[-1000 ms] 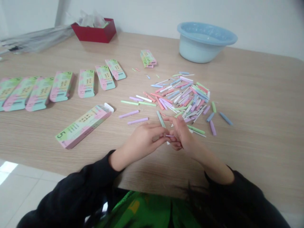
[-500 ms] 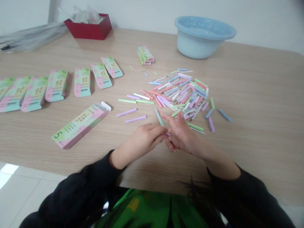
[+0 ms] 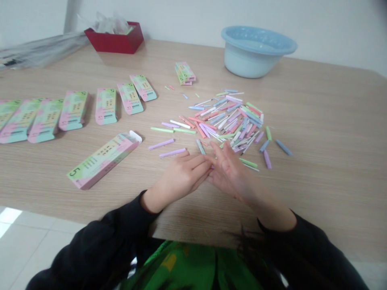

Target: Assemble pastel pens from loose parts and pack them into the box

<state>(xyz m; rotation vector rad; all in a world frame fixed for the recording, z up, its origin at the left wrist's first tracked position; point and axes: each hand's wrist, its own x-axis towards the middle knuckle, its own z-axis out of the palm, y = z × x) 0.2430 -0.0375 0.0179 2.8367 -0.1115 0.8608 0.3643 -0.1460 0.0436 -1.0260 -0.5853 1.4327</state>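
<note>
My left hand (image 3: pixel 187 173) and my right hand (image 3: pixel 231 173) meet over the front of the table, fingertips touching. The left fingers are pressed together round something mostly hidden; a tiny bit of purple shows between the hands. On my right hand the thumb and fingers are stretched out and apart. Just beyond them spreads a pile of pastel pens and thin sticks (image 3: pixel 226 117). A grey-green pen (image 3: pixel 200 147) lies by my left fingertips. Two purple pens (image 3: pixel 173 152) rest left of it. An open-ended carton (image 3: pixel 104 160) marked 5 lies farther left.
Several similar cartons (image 3: pixel 105 105) stretch in a row across the left side. A small stack of cartons (image 3: pixel 185 73) lies behind the pile. At the back are a red box (image 3: pixel 116 43) with plastic bags and a blue basin (image 3: pixel 248 62). Clear plastic (image 3: pixel 45 50) covers the far left corner.
My right hand has shifted slightly left and turned, its lower fingers now straighter against my left fingertips. Less of the purple piece shows between them. The view has tilted slightly.
</note>
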